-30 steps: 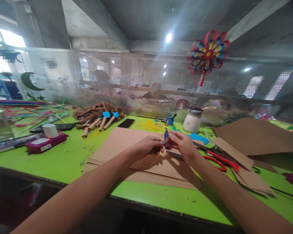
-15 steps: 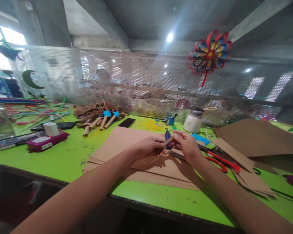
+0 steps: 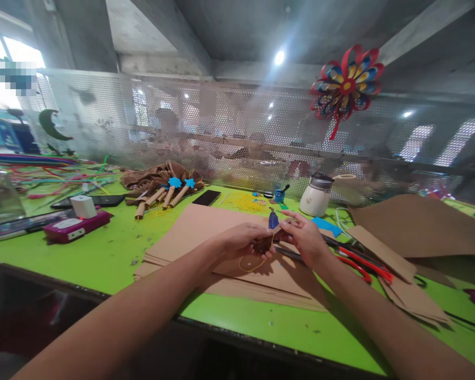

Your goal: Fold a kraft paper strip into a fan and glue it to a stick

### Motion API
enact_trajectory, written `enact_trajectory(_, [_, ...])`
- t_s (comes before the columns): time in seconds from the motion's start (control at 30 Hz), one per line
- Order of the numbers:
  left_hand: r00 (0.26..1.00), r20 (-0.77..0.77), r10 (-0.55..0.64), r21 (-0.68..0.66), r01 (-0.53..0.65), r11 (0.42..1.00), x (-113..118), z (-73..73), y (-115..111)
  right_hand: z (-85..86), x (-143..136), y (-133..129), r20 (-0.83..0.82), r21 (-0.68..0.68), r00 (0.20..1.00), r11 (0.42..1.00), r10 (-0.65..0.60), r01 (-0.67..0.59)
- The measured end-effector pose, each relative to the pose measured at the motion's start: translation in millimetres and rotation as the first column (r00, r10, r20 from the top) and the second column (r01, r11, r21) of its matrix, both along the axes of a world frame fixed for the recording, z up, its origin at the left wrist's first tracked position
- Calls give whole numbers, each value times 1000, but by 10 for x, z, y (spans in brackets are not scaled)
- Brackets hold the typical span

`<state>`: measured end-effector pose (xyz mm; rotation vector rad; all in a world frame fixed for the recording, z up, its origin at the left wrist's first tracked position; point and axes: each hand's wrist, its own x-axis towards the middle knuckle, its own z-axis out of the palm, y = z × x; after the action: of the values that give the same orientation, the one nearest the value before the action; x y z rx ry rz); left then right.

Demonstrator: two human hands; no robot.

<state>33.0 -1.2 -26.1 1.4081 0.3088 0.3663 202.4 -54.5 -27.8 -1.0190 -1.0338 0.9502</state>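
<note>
Over a stack of brown kraft paper (image 3: 200,227), my left hand (image 3: 241,240) is closed on a small brown paper piece (image 3: 264,244) with dark, crinkled folds. My right hand (image 3: 305,235) pinches the light tip of the same piece from the other side. A thin yellow string (image 3: 253,271) hangs from it in a loop below my fingers. Just behind the hands stands a small dark blue bottle (image 3: 273,219). Red-handled scissors (image 3: 366,264) lie right of my right hand, their blades partly hidden by it.
Finished paper rolls with blue tags (image 3: 174,192) lie at the back left near a black phone (image 3: 206,198). A white flask (image 3: 314,198), blue paper (image 3: 326,227) and kraft strips (image 3: 382,252) are on the right. A purple device (image 3: 77,227) sits left.
The paper piece has turned between my hands, so more of its dark folded part shows under my left fingers. The string loop has shifted slightly to the right. The view has moved a little.
</note>
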Motion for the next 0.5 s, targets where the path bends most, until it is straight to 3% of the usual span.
enact_trajectory(0.3, [995, -61, -77, -67, 73, 995, 9, 17, -84, 32, 108, -1, 203, 59, 976, 994, 80, -94])
enact_trajectory(0.5, [997, -60, -55, -10, 54, 998, 30, -18, -61, 73, 38, -45, 367, 66, 918, 980, 150, -186])
